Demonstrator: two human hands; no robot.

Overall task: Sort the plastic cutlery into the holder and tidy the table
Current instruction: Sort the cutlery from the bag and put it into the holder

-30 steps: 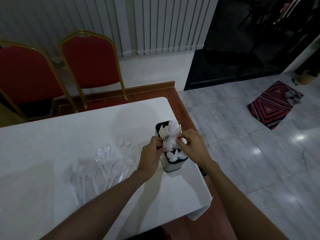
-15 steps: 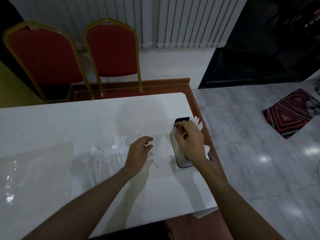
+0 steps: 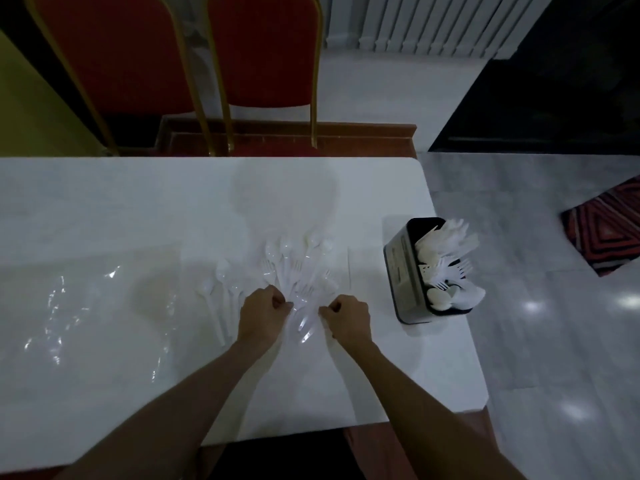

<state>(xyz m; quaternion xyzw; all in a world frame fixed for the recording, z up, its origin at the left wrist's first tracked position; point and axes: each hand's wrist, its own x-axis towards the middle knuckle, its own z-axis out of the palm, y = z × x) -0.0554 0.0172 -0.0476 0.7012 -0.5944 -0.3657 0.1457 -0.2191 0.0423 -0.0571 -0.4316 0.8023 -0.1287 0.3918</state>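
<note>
A pile of white plastic forks and spoons [image 3: 294,268] lies fanned out on the white table [image 3: 138,209]. My left hand [image 3: 261,313] and my right hand [image 3: 346,317] sit at the near ends of the pile, fingers curled round the handles. Between the two hands lie a few clear-looking handles. A black holder [image 3: 403,271] stands at the right side of the table, with white forks and spoons [image 3: 446,265] sticking out of it. A few loose spoons [image 3: 216,292] lie left of my left hand.
A clear plastic bag [image 3: 86,306] lies flat on the left part of the table. Two red chairs with gold frames [image 3: 263,50] stand behind the far edge. The table's right edge is just past the holder, above grey floor tiles and a red patterned mat [image 3: 609,223].
Both hands have left the holder and come down to the pile of cutlery on the table. The view has swung left and down.
</note>
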